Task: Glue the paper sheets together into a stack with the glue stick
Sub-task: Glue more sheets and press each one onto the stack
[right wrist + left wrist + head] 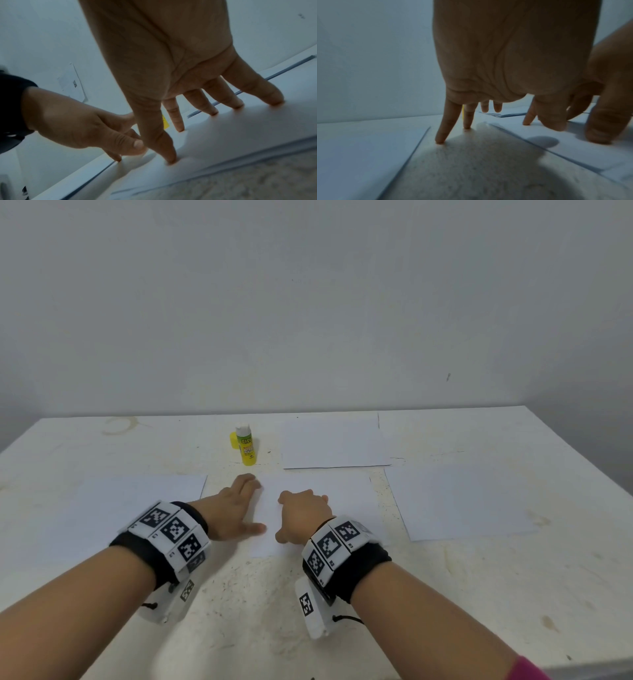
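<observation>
Glue stick (246, 446) is standing uncapped, upright, on the worktop (260, 604) far of my left hand (236, 508), nearer it than my right hand (303, 517); both grips are pressing flat, fingers spread, on the centre sheet (349, 501).

A white table (308, 611), its top speckled and stained, with a faint brown ring mark (120, 424) near the far left corner at about ten o'clock. Four white paper sheets lie flat on it: the left sheet (113, 508) at nine o'clock, the middle sheet (352, 501) at the centre, the far sheet (335, 445) at one o'clock, the right sheet (472, 501) at three o'clock. A yellow glue stick (246, 447) stands upright at twelve o'clock, just left of the far sheet.
</observation>
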{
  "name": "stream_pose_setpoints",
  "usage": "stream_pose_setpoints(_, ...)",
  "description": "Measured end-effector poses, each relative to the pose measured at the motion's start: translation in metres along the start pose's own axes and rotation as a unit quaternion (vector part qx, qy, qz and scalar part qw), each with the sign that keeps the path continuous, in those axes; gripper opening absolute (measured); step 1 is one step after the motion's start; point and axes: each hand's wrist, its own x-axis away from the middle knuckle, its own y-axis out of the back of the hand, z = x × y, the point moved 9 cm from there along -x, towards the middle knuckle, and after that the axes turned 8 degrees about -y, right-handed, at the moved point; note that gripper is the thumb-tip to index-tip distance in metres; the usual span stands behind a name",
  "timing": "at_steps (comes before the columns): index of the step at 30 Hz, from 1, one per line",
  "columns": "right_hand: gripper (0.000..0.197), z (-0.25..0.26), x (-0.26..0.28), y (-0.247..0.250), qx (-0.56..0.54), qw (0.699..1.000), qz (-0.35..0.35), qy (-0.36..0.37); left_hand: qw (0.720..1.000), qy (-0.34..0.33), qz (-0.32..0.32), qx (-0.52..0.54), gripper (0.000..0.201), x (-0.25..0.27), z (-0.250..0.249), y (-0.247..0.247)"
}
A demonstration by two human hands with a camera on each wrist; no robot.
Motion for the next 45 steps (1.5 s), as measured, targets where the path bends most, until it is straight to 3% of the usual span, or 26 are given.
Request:
stream_pose_setpoints(4, 0.066, 0.002, -0.003, -0.004, 0.005, 1.0, 0.0, 0.002, 0.996, -0.003, 0.047, -0.079, 0.106, -0.007, -0.006, -0.013)
stream_pose_setpoints(11, 0.062, 0.004, -0.014, -0.009, 0.049, 0.999, -0.011, 0.002, 0.995, -0.02, 0.018, -0.099, 0.109, -0.007, -0.007, -0.007)
stream_pose_setpoints(15, 0.076, 0.001, -0.021, -0.015, 0.062, 0.997, -0.019, -0.034, 0.993, -0.027, 0.021, -0.116, 0.116, -0.012, -0.006, -0.011)
stream_pose_setpoints(18, 0.088, 0.007, -0.026, -0.011, 0.102, 0.993, -0.03, -0.04, 0.996, -0.003, 0.047, -0.071, 0.129, -0.014, 0.001, -0.017)
stream_pose_setpoints(21, 0.107, 0.02, -0.032, -0.011, 0.111, 0.993, -0.009, 0.026, 0.994, 0.0, 0.064, -0.083, 0.131, -0.012, -0.001, -0.018)
stream_pose_setpoints(23, 0.109, 0.021, -0.034, -0.014, 0.093, 0.992, 0.025, 0.085, 0.992, 0.001, 0.075, -0.102, 0.128, -0.011, -0.002, -0.019)
stream_pose_setpoints(25, 0.107, 0.008, -0.037, -0.013, 0.089, 0.991, 0.04, 0.094, 0.991, 0.008, 0.082, -0.109, 0.127, -0.012, -0.002, -0.019)
stream_pose_setpoints(31, 0.117, -0.045, -0.041, -0.002, 0.092, 0.993, 0.046, 0.058, 0.99, 0.012, 0.093, -0.107, 0.129, -0.011, 0.0, -0.02)
stream_pose_setpoints(37, 0.123, -0.108, -0.037, 0.011, 0.092, 0.994, 0.044, -0.026, 0.988, 0.012, 0.095, -0.124, 0.127, -0.009, -0.002, -0.019)
stream_pose_setpoints(42, 0.125, -0.111, -0.034, 0.013, 0.095, 0.995, 0.022, -0.036, 0.986, 0.012, 0.096, -0.137, 0.131, -0.006, -0.002, -0.016)
stream_pose_setpoints(45, 0.118, -0.109, -0.03, 0.023, 0.09, 0.993, -0.041, -0.061, 0.986, 0.002, 0.079, -0.148, 0.129, -0.004, 0.0, -0.005)
